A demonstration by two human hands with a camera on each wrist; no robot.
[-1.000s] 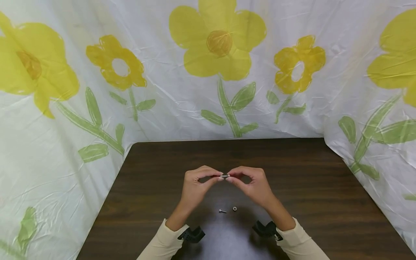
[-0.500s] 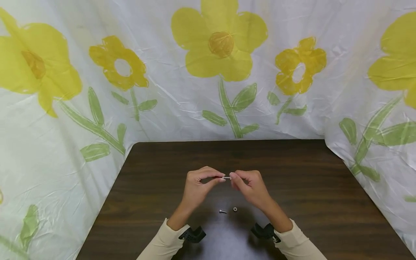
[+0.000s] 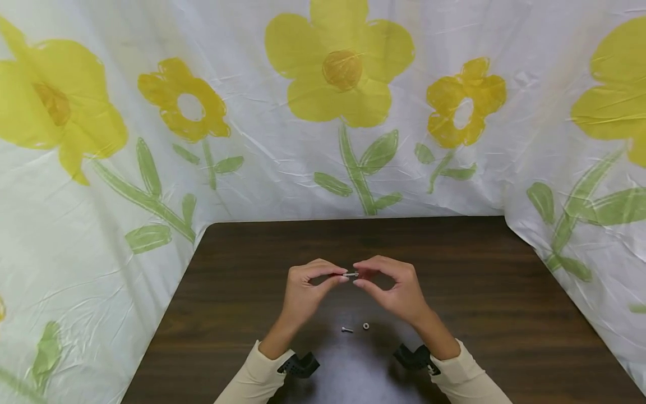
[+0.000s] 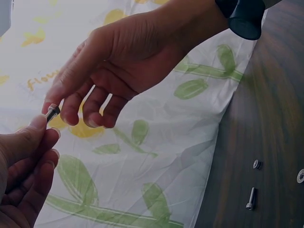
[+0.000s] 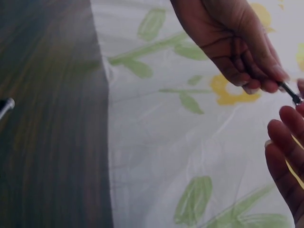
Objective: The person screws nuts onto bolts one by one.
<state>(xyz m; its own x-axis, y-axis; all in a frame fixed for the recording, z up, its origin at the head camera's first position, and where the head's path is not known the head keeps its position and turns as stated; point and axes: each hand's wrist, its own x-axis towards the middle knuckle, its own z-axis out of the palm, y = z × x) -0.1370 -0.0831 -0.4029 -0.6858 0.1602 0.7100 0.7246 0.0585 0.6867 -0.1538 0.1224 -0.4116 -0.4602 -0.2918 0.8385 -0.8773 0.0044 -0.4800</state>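
My left hand (image 3: 305, 289) pinches a small silver bolt (image 3: 350, 275) between thumb and fingertips, above the table. Lying sideways, the bolt points right and ends in a wider piece; whether that is its head or a nut is too small to tell. My right hand (image 3: 398, 286) curves around that end, its thumb and forefinger parted with a gap on either side of the bolt. In the left wrist view the bolt's thick end (image 4: 53, 111) sticks out near the right fingertips. The right wrist view shows the bolt (image 5: 289, 92) between both hands, partly cut by the frame edge.
On the dark wooden table (image 3: 242, 247) lie a second bolt (image 3: 347, 330) and a nut (image 3: 365, 326), nearer the body than the hands. A pale ring (image 4: 300, 175) shows at the left wrist view's edge. A flowered white curtain (image 3: 282, 185) surrounds the table.
Half a second ago my right thumb and fingers were together at the bolt's end; now they have spread apart around it. My left hand keeps its pinch, almost still.
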